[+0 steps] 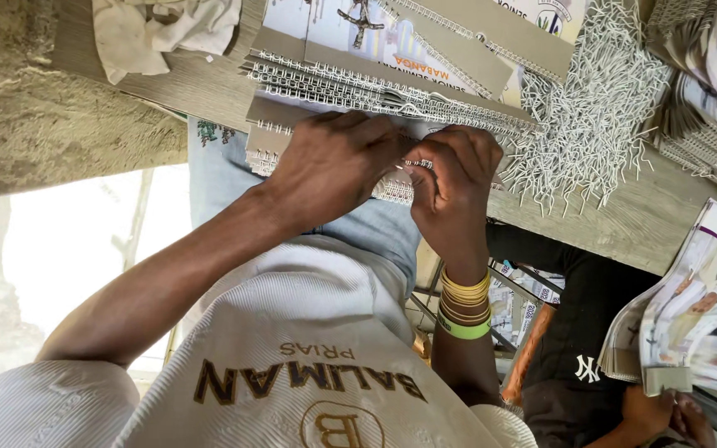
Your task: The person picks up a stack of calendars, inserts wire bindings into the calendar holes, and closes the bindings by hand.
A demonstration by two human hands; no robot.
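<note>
While both hands meet at the middle of the head view, they work on one wire-bound calendar (280, 141) that lies at the near edge of the wooden table (624, 220). The left hand (334, 166) lies flat on top of it, fingers bent downward and pressing the white wire binding (392, 189) along the calendar's near edge. The right hand (456, 178) is just beside it, touching it, with the fingers curled narrow around a small piece of this wire near a ring (422, 163); I cannot tell exactly how much wire is pinched. On the right wrist sit several yellow bangles (465, 299) and one green band (463, 328).

Just beyond the hands, a stack of bound calendars (375, 79) lies on the table, their grey card strips and wire spines lined up. To the right of this stack there is a loose heap of white wire pieces (595, 124), touching the stack's edge. At the far right more bound calendars (707, 91) are piled. A crumpled white cloth (163, 29) rests at the far left on the table.

At the lower right, another person in a black shirt (578, 332) holds a bundle of printed sheets (690, 315) with a hand (653, 411), well apart from the working hands.
</note>
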